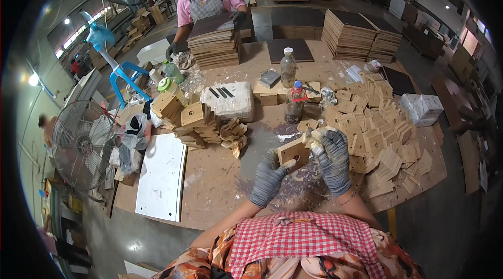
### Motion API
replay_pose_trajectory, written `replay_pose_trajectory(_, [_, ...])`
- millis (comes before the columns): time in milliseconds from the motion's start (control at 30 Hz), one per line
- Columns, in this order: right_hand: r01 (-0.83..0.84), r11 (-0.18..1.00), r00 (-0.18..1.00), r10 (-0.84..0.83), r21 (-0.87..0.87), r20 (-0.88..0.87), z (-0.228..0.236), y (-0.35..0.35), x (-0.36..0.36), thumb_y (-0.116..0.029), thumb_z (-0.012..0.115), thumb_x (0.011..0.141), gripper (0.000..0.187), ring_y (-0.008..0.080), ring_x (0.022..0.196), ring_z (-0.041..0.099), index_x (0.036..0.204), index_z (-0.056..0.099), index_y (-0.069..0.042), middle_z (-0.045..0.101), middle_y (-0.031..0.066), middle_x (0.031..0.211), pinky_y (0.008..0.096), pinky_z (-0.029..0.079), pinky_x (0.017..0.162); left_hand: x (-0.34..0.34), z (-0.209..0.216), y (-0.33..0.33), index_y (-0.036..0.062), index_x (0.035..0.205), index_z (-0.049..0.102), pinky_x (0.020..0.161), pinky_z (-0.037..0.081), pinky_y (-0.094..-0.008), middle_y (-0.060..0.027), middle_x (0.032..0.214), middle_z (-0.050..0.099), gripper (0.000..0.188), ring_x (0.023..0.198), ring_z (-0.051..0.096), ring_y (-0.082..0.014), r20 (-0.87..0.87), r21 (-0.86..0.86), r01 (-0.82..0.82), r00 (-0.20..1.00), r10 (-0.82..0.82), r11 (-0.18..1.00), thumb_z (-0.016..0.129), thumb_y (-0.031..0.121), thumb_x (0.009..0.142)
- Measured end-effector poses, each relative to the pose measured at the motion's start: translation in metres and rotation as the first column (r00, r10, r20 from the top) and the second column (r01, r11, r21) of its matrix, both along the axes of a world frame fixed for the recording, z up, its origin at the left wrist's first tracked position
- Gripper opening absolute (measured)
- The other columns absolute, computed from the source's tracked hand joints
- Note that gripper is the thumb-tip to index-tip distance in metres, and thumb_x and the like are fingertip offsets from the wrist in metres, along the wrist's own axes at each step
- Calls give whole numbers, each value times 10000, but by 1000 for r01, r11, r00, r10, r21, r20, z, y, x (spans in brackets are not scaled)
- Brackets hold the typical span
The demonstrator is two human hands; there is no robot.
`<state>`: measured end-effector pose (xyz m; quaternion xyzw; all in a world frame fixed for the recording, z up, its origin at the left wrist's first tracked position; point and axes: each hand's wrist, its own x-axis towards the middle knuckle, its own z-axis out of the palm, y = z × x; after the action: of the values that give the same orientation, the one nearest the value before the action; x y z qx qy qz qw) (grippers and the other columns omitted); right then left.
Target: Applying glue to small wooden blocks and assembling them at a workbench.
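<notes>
Both my hands wear grey striped work gloves with pale fingertips. My left hand (269, 178) grips the left and lower edge of a small flat wooden block (294, 152) that has a round hole in its face. The block is tilted above the table near its front edge. At the block's upper right corner, my right hand (334, 163) has its fingers curled together; what they hold, if anything, is hidden. To the right spreads a heap of similar wooden blocks (374, 137). Just beyond my hands stands a bottle with a blue cap (295, 105).
More blocks (193, 115) are stacked left, beside a white wrapped bundle (228, 103). A white panel (161, 177) and a fan (84, 143) lie further left. A white-capped bottle (287, 68) stands behind. Across the table a gloved co-worker (212, 4) touches a board stack (214, 43).
</notes>
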<state>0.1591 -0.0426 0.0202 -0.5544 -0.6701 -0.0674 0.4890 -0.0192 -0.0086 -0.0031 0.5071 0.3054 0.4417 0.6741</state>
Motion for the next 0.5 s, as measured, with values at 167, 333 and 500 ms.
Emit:
replay_pose_trajectory(167, [-5, 998, 971, -9, -59, -237, -7, -3, 20, -75, 613, 829, 258, 236, 1056, 496, 1084, 619, -33, 574, 84, 1063, 351, 387, 961, -6, 6, 3, -1, 1188, 483, 868, 480, -303, -76, 1133, 569, 478, 1024, 555, -164, 8, -38, 19, 1000, -18, 999, 709, 95, 778])
replay_pose_trajectory(333, [-25, 998, 936, 6, -49, -352, 4, -18, 7, -99, 616, 839, 261, 238, 1084, 501, 1092, 615, -32, 575, 101, 1119, 367, 378, 974, -7, 6, 2, 7, 1197, 480, 873, 479, -311, -90, 1115, 584, 517, 1022, 557, -174, -57, -57, 62, 996, -65, 996, 728, 168, 773])
replay_pose_trajectory(500, [-122, 985, 907, 60, -124, -417, -24, -19, 0, -122, 615, 833, 272, 252, 1029, 536, 1088, 608, -25, 600, 100, 1092, 368, 387, 959, -10, -12, -6, 2, 1202, 473, 777, 513, -286, -90, 1103, 583, 497, 937, 584, -153, -218, -121, 101, 968, -126, 987, 695, 192, 801])
